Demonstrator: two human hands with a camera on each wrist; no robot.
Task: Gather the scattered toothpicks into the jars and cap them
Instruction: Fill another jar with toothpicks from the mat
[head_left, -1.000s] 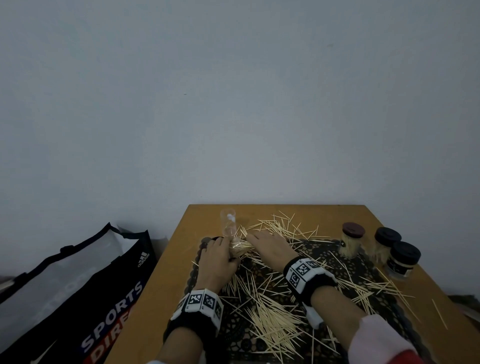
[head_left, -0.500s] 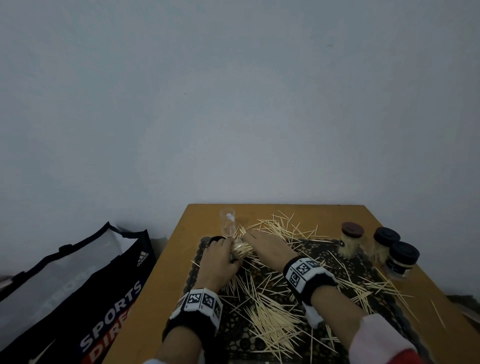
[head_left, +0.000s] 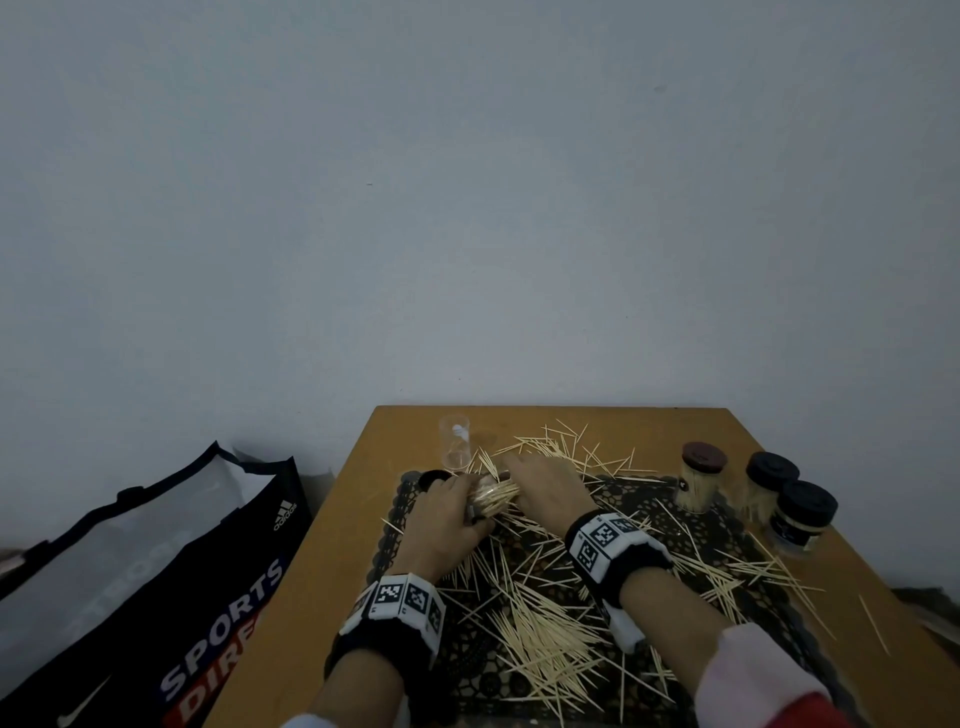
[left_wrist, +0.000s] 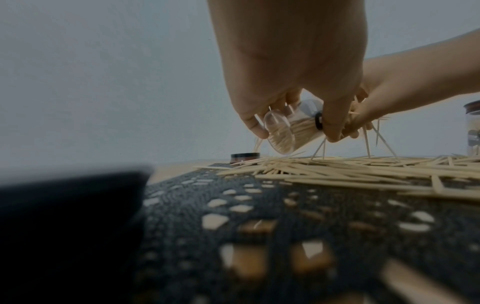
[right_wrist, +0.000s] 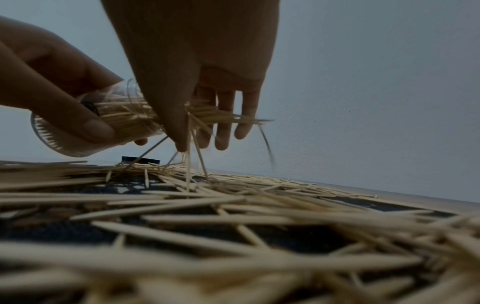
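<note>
- While the left hand (left_wrist: 283, 67) grips the tilted jar (left_wrist: 288, 131) above the mat (head_left: 649, 499), the right hand (right_wrist: 197, 67) pinches a toothpick bundle (right_wrist: 207, 116) at its mouth.
- Loose sticks may slip out and fall.
- Jamming could splay the bundle.

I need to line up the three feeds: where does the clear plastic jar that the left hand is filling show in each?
Head: clear plastic jar, centre, tilted between both hands.
Left wrist: upper centre, base toward the camera.
Right wrist: left side, toothpicks sticking out of its mouth.
Shared landmark: loose black round lid lying beyond the jar.
</note>
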